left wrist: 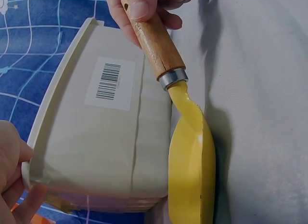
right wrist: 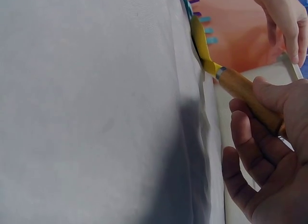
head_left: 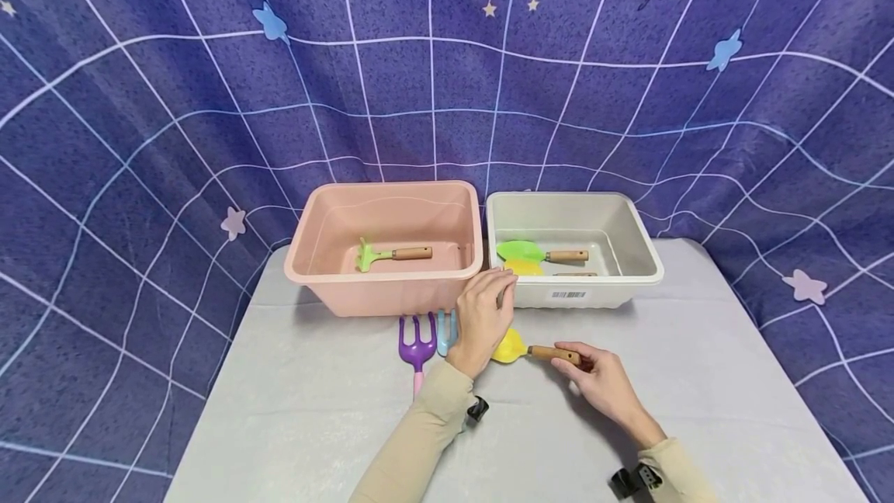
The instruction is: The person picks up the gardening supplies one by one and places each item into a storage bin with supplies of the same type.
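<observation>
My right hand (head_left: 601,379) pinches the wooden handle of a yellow garden trowel (head_left: 511,347) between thumb and fingers. The trowel's blade points left, in front of the bins. In the left wrist view the blade (left wrist: 192,161) is seen from its side, below a metal collar. My left hand (head_left: 483,320) grips the near left corner of the off-white bin (head_left: 608,293) at its rim. Inside that bin lie a green trowel (head_left: 520,251) and another yellow tool (head_left: 522,266), partly hidden by the front rim.
A pink bin (head_left: 384,297) stands left of the off-white one, holding a small green hand rake (head_left: 365,256) with a wooden handle. A purple fork (head_left: 417,352) and a light blue fork (head_left: 445,336), partly covered by my left hand, lie before it. Behind hangs a blue patterned curtain (head_left: 391,84).
</observation>
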`<action>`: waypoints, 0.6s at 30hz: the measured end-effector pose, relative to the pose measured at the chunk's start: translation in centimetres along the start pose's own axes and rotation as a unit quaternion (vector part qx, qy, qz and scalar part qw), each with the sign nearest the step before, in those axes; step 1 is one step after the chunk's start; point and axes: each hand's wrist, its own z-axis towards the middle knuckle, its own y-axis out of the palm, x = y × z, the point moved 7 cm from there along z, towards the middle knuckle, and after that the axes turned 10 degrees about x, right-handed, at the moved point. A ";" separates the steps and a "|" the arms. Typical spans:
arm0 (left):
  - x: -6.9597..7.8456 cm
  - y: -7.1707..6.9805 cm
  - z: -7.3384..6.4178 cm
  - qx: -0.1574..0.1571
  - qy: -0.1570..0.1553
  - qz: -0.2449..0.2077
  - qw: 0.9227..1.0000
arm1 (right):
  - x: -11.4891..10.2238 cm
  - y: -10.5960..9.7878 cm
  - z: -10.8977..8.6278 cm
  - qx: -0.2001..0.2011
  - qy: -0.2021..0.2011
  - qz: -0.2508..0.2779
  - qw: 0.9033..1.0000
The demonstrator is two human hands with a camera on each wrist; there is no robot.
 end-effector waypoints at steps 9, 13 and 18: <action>-0.1 -0.1 0.0 0.002 -0.004 -0.003 1.000 | 0.1 -0.3 0.1 -0.002 0.005 0.011 1.000; 0.0 -0.1 0.0 0.004 -0.003 -0.002 1.000 | 0.1 -0.6 0.2 0.003 0.001 0.010 1.000; -0.1 -0.1 0.0 -0.002 -0.004 -0.001 1.000 | 0.1 -0.7 0.2 0.001 -0.001 0.012 1.000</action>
